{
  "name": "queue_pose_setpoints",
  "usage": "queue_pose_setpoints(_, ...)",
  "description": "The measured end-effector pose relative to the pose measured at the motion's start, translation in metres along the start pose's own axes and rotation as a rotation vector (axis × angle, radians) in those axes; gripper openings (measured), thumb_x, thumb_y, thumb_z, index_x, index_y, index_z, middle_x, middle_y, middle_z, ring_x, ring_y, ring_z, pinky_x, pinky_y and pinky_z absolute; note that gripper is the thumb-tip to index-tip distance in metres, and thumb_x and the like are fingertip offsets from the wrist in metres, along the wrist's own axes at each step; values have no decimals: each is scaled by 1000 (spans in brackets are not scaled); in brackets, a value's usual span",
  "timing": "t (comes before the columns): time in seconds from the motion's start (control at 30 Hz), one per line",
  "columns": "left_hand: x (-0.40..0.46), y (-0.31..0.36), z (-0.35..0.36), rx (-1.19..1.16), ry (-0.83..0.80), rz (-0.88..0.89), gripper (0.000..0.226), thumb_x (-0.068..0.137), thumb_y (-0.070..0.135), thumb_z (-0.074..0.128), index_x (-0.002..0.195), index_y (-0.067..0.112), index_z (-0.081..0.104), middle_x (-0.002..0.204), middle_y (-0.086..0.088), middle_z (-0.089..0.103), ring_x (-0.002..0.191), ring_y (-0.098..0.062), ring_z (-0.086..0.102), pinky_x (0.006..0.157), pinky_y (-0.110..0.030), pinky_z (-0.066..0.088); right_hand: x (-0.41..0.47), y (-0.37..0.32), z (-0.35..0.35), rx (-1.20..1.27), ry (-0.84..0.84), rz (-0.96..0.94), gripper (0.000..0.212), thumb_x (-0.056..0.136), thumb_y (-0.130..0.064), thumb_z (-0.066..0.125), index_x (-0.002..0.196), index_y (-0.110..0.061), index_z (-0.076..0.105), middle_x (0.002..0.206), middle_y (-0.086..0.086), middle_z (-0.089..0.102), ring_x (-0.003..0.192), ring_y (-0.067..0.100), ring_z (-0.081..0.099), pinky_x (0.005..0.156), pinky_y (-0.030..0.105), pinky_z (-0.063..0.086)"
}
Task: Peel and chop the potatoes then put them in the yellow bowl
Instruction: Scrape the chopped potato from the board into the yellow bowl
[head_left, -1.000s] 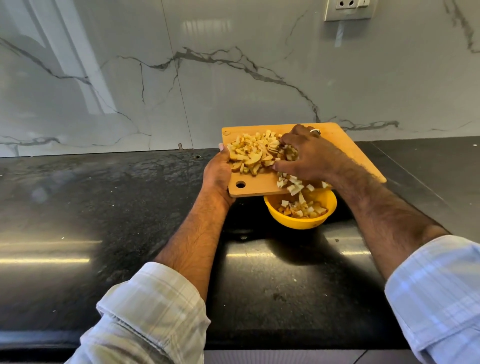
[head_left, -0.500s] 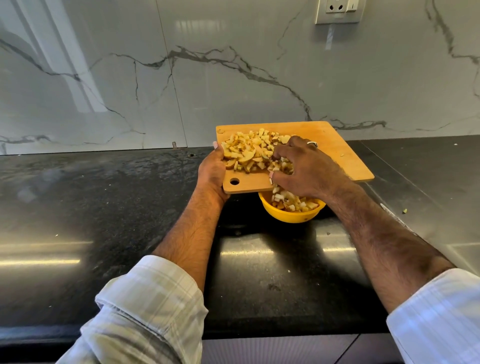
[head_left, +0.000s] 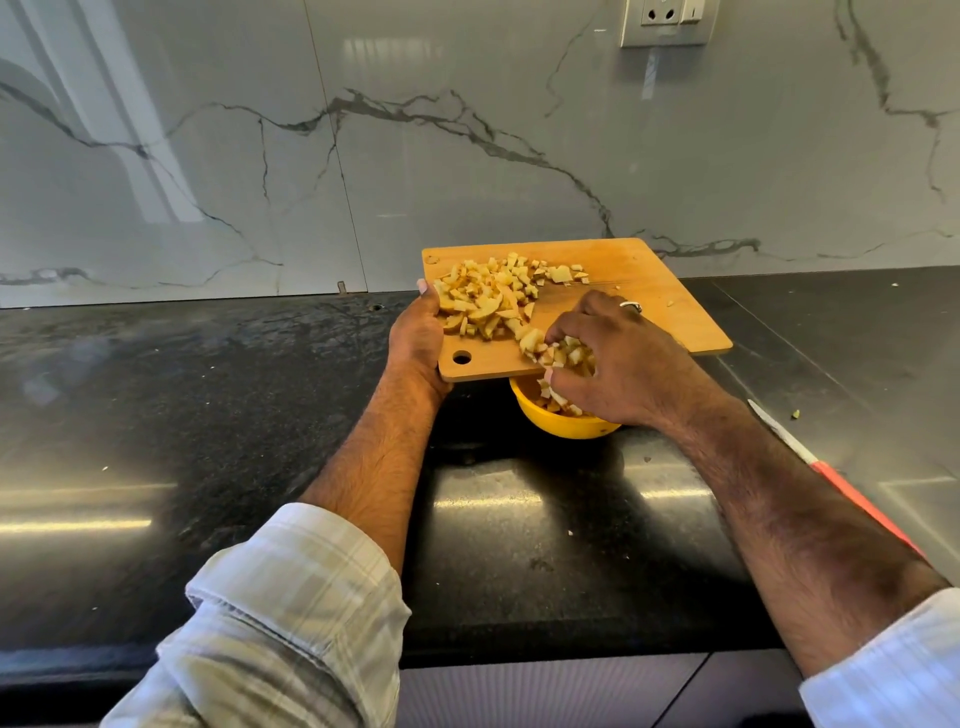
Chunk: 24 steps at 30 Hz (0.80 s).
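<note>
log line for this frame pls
left hand holds cutting board | right hand rakes potato pieces off edge | yellow bowl below, part filled

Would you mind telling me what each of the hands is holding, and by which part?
The left hand grips the wooden cutting board by its left edge, near the hole. The right hand rakes chopped potato pieces into the yellow bowl, fingers curled round them.
</note>
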<state>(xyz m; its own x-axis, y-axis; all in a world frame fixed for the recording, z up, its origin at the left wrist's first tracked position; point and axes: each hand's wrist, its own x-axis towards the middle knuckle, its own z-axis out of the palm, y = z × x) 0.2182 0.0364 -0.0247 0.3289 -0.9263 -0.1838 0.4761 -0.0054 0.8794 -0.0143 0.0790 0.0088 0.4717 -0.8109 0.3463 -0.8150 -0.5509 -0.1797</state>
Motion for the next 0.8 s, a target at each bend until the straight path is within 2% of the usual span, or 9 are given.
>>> queue_pose_setpoints(0.13,-2,1,-1,4,0,6,48,106,56,54,126,15,71,108,-13,80,96,-35,79,77,-56,65,-4,8,-2,117,40,-13,46,89,-65,59,130,-45,58,133,-14,54,121,15,55,93,42,52)
queue_pose_setpoints(0.2,-4,1,0,-5,5,6,48,106,54,54,127,14,70,108,-13,80,96,-35,79,80,-57,65,0,17,-7,201,92,33,38,90,-60,59,124,-43,62,123,-17,58,105,9,61,83,37,53)
queue_pose_setpoints(0.27,-5,2,1,-23,4,5,49,107,54,53,129,13,70,109,-14,80,98,-36,79,86,-62,62,6,26,-10,207,130,107,25,93,-47,60,115,-36,67,114,-13,58,97,10,61,77,34,51)
queue_pose_setpoints(0.33,-5,1,1,-29,3,7,51,107,55,52,130,13,69,111,-15,80,99,-36,78,87,-64,62,11,33,-9,112,130,182,18,96,-35,57,109,-28,67,113,-4,58,99,15,57,77,33,47)
queue_pose_setpoints(0.47,-7,2,1,-28,-5,-2,50,107,54,51,129,13,70,110,-14,80,97,-35,79,78,-59,65,18,31,-2,-32,58,247,25,102,-26,48,116,-15,65,120,9,57,106,24,54,82,33,41)
queue_pose_setpoints(0.6,-9,3,1,-36,6,-3,49,107,54,53,130,13,69,111,-14,80,98,-35,79,85,-63,62,22,18,-1,63,39,212,22,100,-18,50,112,-17,68,122,7,58,106,19,52,84,31,43)
queue_pose_setpoints(0.67,-10,3,2,-30,15,1,48,107,53,53,129,13,69,111,-14,80,99,-36,79,87,-65,61,21,14,0,107,31,211,22,97,-15,53,112,-19,70,123,4,62,103,19,55,80,30,44)
queue_pose_setpoints(0.73,-12,4,4,-22,19,-1,47,107,53,53,128,14,69,110,-14,80,97,-35,79,86,-64,62,20,11,-1,151,77,214,22,95,-15,55,110,-21,70,122,2,63,102,20,58,78,30,46)
queue_pose_setpoints(0.8,-13,4,5,-19,21,0,47,107,53,54,127,14,70,109,-14,80,96,-35,79,83,-63,63,19,5,0,157,147,153,21,94,-20,59,113,-20,67,121,1,60,109,21,57,86,34,49)
